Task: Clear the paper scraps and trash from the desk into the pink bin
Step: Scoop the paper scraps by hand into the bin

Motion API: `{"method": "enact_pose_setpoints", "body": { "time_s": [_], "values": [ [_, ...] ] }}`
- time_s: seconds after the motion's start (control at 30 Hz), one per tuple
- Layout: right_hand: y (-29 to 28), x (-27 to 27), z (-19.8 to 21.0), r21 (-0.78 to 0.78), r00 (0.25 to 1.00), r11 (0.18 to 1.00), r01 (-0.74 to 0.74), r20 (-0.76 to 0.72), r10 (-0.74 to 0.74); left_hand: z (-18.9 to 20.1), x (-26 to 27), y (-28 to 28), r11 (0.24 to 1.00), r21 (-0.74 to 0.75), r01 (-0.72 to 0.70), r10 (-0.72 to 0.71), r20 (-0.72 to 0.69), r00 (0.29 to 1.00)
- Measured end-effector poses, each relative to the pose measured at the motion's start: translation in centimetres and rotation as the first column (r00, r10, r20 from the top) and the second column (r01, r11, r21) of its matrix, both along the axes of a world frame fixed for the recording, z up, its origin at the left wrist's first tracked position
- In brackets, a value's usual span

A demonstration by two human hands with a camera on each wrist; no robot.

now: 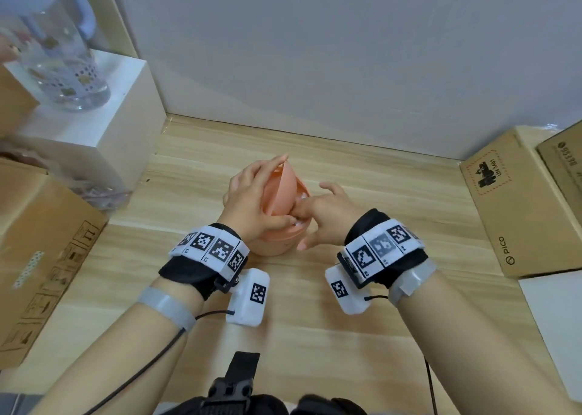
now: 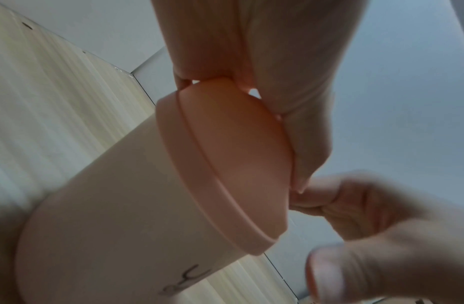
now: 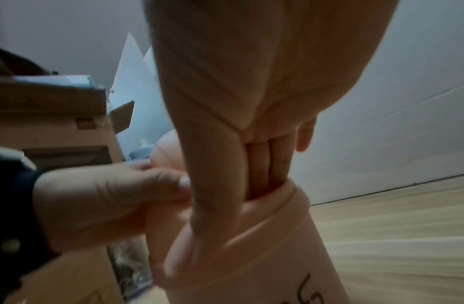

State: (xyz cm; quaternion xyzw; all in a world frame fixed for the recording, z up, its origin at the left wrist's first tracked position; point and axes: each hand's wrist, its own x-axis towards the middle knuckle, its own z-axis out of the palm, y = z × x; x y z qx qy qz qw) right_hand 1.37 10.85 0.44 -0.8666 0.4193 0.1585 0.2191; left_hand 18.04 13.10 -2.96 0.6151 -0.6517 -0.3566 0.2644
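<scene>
The pink bin (image 1: 277, 244) stands upright in the middle of the wooden desk (image 1: 315, 336). My left hand (image 1: 261, 191) grips its swing lid (image 1: 282, 191) between thumb and fingers and holds it tilted up on edge. My right hand (image 1: 318, 210) reaches in from the right, its straight fingers (image 3: 225, 144) pushed down into the opening beside the lid. Small white scraps (image 1: 300, 197) show inside the bin under the lid. In the left wrist view the lid (image 2: 238, 148) sits askew in the bin's rim (image 2: 199, 185). No scrap is visible in the right fingers.
A large cardboard box (image 1: 47, 257) lies at the left and two more (image 1: 519, 210) at the right. A white block (image 1: 104, 125) at the back left carries a glass jar (image 1: 59, 65). A grey wall closes the back.
</scene>
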Motion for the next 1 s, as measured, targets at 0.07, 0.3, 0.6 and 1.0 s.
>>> {"method": "enact_pose_setpoints", "body": {
  "time_s": [0.07,0.3,0.6,1.0],
  "values": [
    [0.1,1.2,-0.3,-0.015,0.982,0.993,-0.118,-0.152,0.114,0.2,0.0,0.1,1.0,0.006,0.014,-0.014,0.012,1.0],
    [-0.2,3.6,-0.7,-0.018,0.933,0.993,-0.121,-0.343,0.107,0.5,0.2,0.1,0.998,0.025,0.051,-0.052,0.029,0.998],
    [-1.1,1.1,0.9,0.04,0.999,0.998,0.044,-0.017,-0.043,0.4,0.1,0.2,1.0,0.012,0.019,-0.019,0.043,0.999],
    [-1.7,-0.2,0.2,-0.159,0.933,0.959,0.233,0.314,-0.175,0.4,0.1,0.3,1.0,0.02,0.024,-0.024,0.015,1.0]
  ]
}}
